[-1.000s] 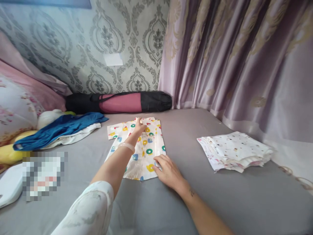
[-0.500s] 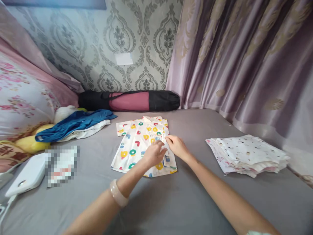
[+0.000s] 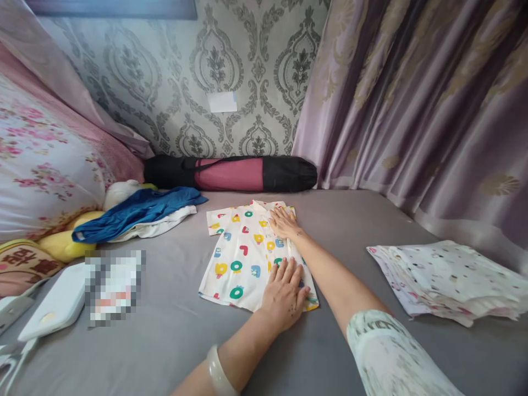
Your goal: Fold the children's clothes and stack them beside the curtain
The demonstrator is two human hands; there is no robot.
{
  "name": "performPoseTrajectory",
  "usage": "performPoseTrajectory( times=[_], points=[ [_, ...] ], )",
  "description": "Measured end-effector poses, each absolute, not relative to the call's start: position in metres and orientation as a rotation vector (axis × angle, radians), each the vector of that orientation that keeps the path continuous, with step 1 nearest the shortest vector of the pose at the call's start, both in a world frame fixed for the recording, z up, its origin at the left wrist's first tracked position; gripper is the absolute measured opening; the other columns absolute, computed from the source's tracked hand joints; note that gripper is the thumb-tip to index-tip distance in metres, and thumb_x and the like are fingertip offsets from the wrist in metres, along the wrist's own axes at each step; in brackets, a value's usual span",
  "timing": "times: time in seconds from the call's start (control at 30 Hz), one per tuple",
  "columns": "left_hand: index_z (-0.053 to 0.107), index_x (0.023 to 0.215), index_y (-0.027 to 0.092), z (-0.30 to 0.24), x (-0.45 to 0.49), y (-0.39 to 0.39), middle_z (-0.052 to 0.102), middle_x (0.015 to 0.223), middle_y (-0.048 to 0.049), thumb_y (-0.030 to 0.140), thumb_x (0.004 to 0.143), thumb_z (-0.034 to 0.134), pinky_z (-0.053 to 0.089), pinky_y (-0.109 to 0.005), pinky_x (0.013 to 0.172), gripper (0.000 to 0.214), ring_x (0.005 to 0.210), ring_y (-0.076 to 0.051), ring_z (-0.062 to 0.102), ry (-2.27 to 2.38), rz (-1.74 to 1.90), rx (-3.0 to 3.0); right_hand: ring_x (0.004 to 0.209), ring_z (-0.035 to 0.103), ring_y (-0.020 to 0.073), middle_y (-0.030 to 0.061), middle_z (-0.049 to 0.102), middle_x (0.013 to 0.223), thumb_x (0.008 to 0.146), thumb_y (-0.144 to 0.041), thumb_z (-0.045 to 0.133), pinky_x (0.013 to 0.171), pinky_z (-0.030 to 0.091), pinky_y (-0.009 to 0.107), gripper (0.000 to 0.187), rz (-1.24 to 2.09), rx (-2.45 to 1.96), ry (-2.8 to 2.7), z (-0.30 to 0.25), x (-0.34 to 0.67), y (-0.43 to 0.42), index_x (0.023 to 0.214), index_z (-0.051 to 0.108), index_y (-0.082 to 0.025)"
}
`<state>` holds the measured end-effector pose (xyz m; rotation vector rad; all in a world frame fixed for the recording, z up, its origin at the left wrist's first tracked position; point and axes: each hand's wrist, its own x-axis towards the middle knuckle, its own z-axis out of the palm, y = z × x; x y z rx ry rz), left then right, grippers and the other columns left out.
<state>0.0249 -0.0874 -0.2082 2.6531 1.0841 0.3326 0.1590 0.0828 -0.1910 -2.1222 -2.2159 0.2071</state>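
Shirt [image 3: 243,253] lies flat, long axis running away, collar toward the wall [image 3: 165,82].

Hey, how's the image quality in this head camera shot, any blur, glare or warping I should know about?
Head view: soft, even light, no harsh glare, only a sheen on the curtain; left hand, right hand and printed shirt are sharp; the wide lens stretches the frame edges; a pixelated patch masks something at left.

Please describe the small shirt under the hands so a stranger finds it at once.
On the grey bed, look in the middle, before the black-and-pink bag. The child's shirt lies flat there; only it has bright coloured shapes on white, unlike the blue garment and pale folded stack.
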Motion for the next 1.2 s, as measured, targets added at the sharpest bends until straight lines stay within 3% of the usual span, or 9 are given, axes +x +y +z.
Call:
performPoseTrajectory(
  times=[0.4, 0.5, 0.63, 0.77, 0.97, 1.2],
  points=[
    [0.026, 0.149, 0.014, -0.201, 0.021, -0.093, 0.016, 0.157, -0.0106, 0.051, 0.097, 0.019, 0.011, -0.054, 0.117, 0.064, 0.145, -0.031, 0.008, 0.98, 0.266, 2.573, 0.145, 0.005, 0.0242, 0.0024, 0.011, 0.159, 0.095, -0.057, 0.012, 0.114, 0.005, 0.053, 0.066, 0.252, -2.15, -2.168, -0.214, 0.166, 0.101, 0.152, 0.019, -0.026],
    [0.033, 0.147, 0.015, -0.201, 0.02, -0.092, 0.021, 0.156, -0.0116, 0.051, 0.095, 0.029, 0.013, -0.056, 0.117, 0.063, 0.144, -0.033, 0.012, 0.968, 0.298, 2.531, 0.146, 0.004, 0.0238, 0.0017, 0.009, 0.16, 0.094, -0.058, 0.013, 0.114, 0.004, 0.054, 0.066, 0.276, -2.158, -2.171, -0.213, 0.167, 0.103, 0.152, 0.018, -0.027],
    [0.05, 0.135, 0.02, -0.195, 0.015, -0.087, 0.036, 0.15, -0.0105, 0.047, 0.088, 0.048, 0.023, -0.053, 0.115, 0.053, 0.14, -0.031, 0.029, 0.986, 0.381, 2.467, 0.146, 0.004, 0.0246, 0.0021, 0.007, 0.16, 0.094, -0.059, 0.012, 0.113, 0.004, 0.056, 0.067, 0.41, -2.153, -2.166, -0.203, 0.168, 0.106, 0.152, 0.018, -0.027],
    [0.05, 0.134, 0.019, -0.19, 0.009, -0.082, 0.037, 0.15, -0.0116, 0.043, 0.092, 0.044, 0.021, -0.054, 0.115, 0.049, 0.141, -0.029, 0.028, 1.128, 0.529, 2.463, 0.146, 0.001, 0.0258, 0.0036, 0.007, 0.16, 0.093, -0.061, 0.012, 0.114, 0.002, 0.056, 0.069, 0.287, -2.165, -2.093, -0.196, 0.164, 0.11, 0.152, 0.018, -0.026],
    [0.04, 0.143, 0.02, -0.203, 0.004, -0.08, 0.027, 0.154, -0.0139, 0.065, 0.088, 0.037, 0.018, -0.057, 0.115, 0.071, 0.144, -0.032, 0.016, 1.122, 0.394, 2.478, 0.145, 0.006, 0.0289, 0.0056, 0.012, 0.159, 0.092, -0.062, 0.011, 0.113, 0.005, 0.056, 0.071, 0.186, -2.236, -2.042, -0.21, 0.154, 0.119, 0.151, 0.024, -0.024],
    [0.035, 0.146, 0.019, -0.206, 0.003, -0.081, 0.02, 0.156, -0.013, 0.069, 0.087, 0.033, 0.014, -0.056, 0.116, 0.078, 0.145, -0.032, 0.01, 1.108, 0.298, 2.45, 0.145, 0.006, 0.0277, 0.0045, 0.011, 0.159, 0.093, -0.061, 0.01, 0.113, 0.005, 0.055, 0.069, 0.228, -2.262, -2.034, -0.21, 0.156, 0.121, 0.151, 0.021, -0.026]
  ],
)
